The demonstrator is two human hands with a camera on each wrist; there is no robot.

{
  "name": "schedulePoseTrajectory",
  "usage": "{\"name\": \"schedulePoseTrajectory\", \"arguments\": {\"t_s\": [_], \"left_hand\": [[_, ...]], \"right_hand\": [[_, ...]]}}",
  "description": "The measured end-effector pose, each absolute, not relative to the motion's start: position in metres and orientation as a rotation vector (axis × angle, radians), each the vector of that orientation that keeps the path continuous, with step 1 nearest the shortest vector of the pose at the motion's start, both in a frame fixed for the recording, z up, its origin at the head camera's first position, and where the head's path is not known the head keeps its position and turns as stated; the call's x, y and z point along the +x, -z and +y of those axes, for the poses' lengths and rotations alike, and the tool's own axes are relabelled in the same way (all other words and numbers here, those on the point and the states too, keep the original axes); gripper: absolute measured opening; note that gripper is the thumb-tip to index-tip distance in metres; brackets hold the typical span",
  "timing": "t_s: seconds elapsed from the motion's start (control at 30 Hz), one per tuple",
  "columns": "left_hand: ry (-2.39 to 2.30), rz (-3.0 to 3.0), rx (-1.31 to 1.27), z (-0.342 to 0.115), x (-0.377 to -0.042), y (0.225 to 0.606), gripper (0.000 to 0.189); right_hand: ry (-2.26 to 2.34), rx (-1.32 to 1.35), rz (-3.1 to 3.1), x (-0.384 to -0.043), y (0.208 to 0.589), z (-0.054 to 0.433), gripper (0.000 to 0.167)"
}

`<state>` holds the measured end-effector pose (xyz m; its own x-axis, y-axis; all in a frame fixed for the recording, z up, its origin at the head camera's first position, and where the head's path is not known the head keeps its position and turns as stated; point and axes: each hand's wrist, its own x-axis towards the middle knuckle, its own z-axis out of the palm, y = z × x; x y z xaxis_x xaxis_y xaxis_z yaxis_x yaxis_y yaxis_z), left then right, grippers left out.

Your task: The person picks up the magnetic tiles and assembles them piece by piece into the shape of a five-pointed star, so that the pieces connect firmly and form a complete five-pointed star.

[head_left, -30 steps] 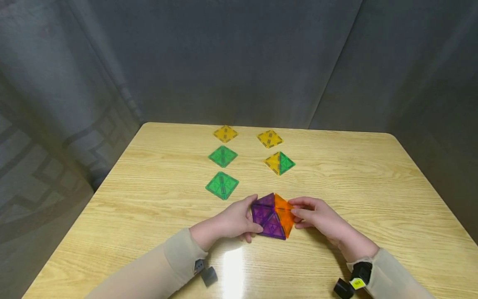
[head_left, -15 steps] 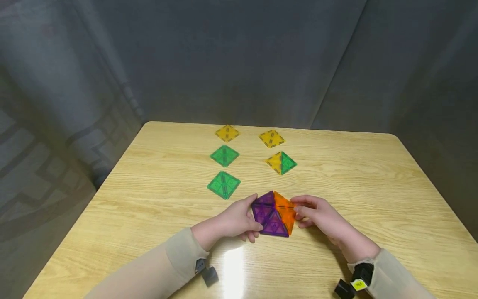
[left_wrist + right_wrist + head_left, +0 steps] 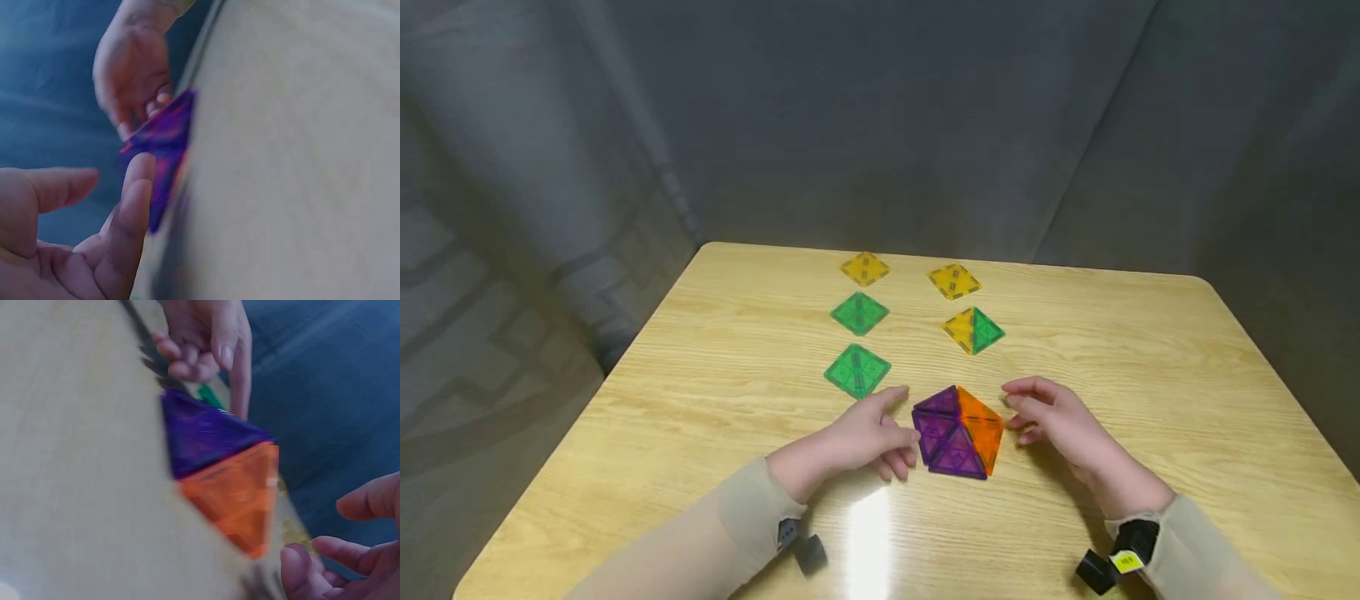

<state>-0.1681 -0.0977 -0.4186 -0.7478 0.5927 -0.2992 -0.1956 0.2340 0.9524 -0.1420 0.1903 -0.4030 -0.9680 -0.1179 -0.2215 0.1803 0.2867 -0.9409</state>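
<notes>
A low, peaked shape made of triangular magnetic tiles stands on the table, its purple tiles (image 3: 957,452) on the left and its orange tiles (image 3: 982,432) on the right. Both wrist views show its sides sloping up from the tabletop. My left hand (image 3: 867,435) is just left of the purple side, thumb and forefinger spread and holding nothing. On the other side, my right hand (image 3: 1060,419) hovers beside the orange tiles with loosely bent fingers, a small gap between them and the shape. The right wrist view shows that purple and orange tiles (image 3: 234,497) meet along an edge.
Flat tile pairs form diamonds farther back: two green ones (image 3: 859,313) on the left, two yellow ones (image 3: 954,282) near the far edge, and one half yellow, half green (image 3: 973,331). Grey curtains (image 3: 880,125) hang behind the wooden table (image 3: 1150,350).
Both hands have let go of the tile shape and drawn apart, left hand leftward, right hand rightward. The shape stays standing. The head view has shifted slightly.
</notes>
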Motion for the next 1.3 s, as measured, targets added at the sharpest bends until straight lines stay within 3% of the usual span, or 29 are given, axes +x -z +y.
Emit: {"name": "schedulePoseTrajectory", "arguments": {"t_s": [0.2, 0.4, 0.6, 0.83, 1.3], "left_hand": [[-1.836, 2.036, 0.197, -0.146, -0.193, 0.397, 0.043], [-1.985, 1.977, -0.084, -0.189, -0.212, 0.391, 0.053], [-1.954, 1.836, -0.069, -0.201, -0.216, 0.392, 0.065], [-1.963, 1.779, -0.077, -0.203, -0.215, 0.396, 0.069], [-1.935, 1.807, -0.072, -0.202, -0.215, 0.399, 0.067]], "right_hand": [[1.75, -0.092, 2.353, -0.168, 0.38, 0.191, 0.043], [1.765, -0.154, 2.129, -0.204, 0.377, 0.172, 0.049], [1.765, -0.105, 1.908, -0.226, 0.388, 0.133, 0.052], [1.749, -0.098, 1.842, -0.234, 0.394, 0.103, 0.053], [1.782, -0.13, 1.768, -0.233, 0.397, 0.095, 0.053]]}}
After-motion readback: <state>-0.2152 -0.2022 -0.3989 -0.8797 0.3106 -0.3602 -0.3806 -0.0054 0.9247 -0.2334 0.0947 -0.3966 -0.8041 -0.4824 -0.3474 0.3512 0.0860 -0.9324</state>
